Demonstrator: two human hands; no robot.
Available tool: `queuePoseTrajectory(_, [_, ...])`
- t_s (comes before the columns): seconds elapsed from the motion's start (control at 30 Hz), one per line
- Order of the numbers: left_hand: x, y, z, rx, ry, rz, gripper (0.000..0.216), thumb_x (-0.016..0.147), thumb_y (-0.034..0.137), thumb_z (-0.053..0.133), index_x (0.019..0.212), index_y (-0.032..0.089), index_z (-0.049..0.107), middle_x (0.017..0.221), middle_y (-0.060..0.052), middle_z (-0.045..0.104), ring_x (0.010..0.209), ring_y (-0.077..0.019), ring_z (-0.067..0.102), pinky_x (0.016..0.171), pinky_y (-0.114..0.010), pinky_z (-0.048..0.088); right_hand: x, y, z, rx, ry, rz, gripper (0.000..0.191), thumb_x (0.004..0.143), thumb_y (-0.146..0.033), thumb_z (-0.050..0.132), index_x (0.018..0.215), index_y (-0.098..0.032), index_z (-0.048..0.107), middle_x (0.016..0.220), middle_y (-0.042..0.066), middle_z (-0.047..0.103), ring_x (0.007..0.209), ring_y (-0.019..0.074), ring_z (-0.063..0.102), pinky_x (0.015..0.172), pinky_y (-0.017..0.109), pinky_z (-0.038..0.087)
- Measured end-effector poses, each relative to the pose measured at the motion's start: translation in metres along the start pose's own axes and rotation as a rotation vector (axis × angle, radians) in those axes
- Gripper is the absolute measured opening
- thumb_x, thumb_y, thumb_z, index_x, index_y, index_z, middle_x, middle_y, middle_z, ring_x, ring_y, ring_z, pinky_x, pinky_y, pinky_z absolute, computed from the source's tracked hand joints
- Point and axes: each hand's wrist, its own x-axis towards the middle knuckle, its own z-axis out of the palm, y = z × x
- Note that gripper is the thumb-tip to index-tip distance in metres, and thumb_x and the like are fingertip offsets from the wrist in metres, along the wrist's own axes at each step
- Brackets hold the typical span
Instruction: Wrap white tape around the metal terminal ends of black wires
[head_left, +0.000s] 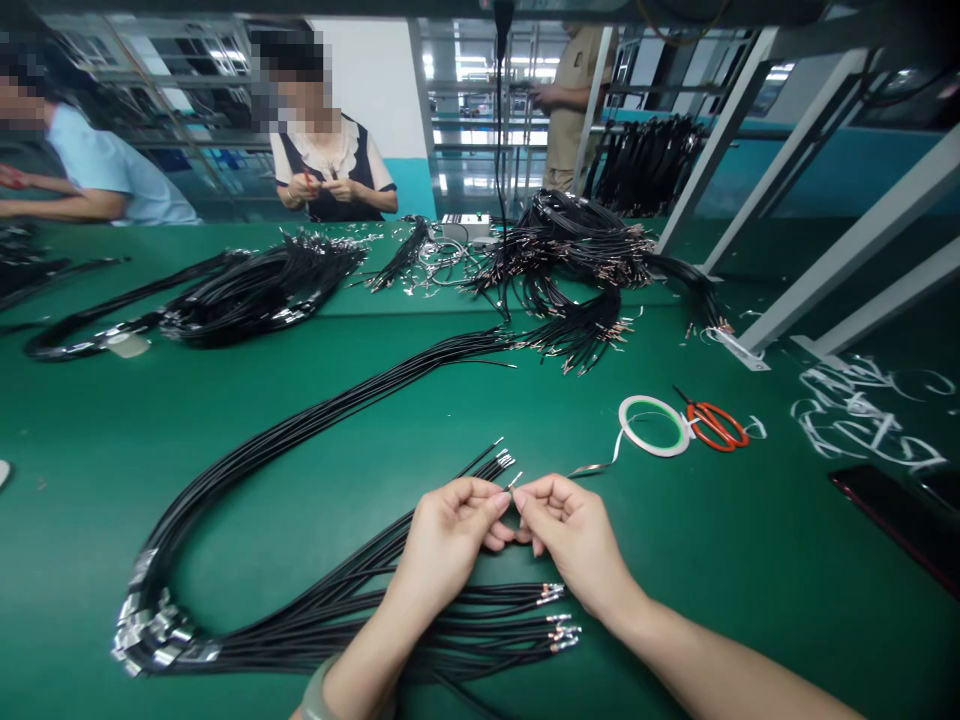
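My left hand [450,535] and my right hand [574,535] meet over the green table [750,560], fingers pinched together on the tip of a thin black wire [512,484] with a small metal end. Under my hands lies a looped bundle of black cables [247,470]; its stripped ends [495,458] fan out just above my left hand. More ends with metal terminals [559,620] lie below my right wrist. The bundle's bend at the lower left is wrapped in silver tape [150,625].
A roll of white tape [654,425] and orange-handled scissors [716,425] lie to the right. A dark phone [896,520] sits at the far right near white scraps [862,415]. Further cable piles [255,290] [577,255] fill the back. Two people [330,150] work across the table.
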Motion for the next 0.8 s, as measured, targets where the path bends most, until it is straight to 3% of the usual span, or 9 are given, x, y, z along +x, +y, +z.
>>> queuePoseTrajectory(0.2, [-0.0009,-0.0022,-0.0007,0.014,-0.019,0.037,0.026,0.074,0.035,0.068,0.077,0.010,0.063,0.051,-0.005,0.068,0.045,-0.0136,0.062,0.048,-0.022,0.052,-0.0006,-0.0013,0.0009,0.004,-0.003,-0.001,0.024,0.076,-0.037,0.069,0.074,-0.014,0.063,0.055,-0.002,0.059,0.045,0.0084,0.052,0.043,0.019,0.039])
queuePoseTrajectory(0.8, [-0.0041,0.0035,-0.0039,-0.100,-0.159,-0.070,0.032,0.074,0.040,0.067,0.064,0.011,0.059,0.043,-0.003,0.063,0.036,-0.0096,0.054,0.040,-0.017,0.042,-0.0013,-0.0039,0.0008,0.016,-0.055,-0.010,0.023,0.078,-0.037,0.067,0.076,-0.015,0.063,0.059,-0.001,0.061,0.051,0.0106,0.054,0.045,0.020,0.041])
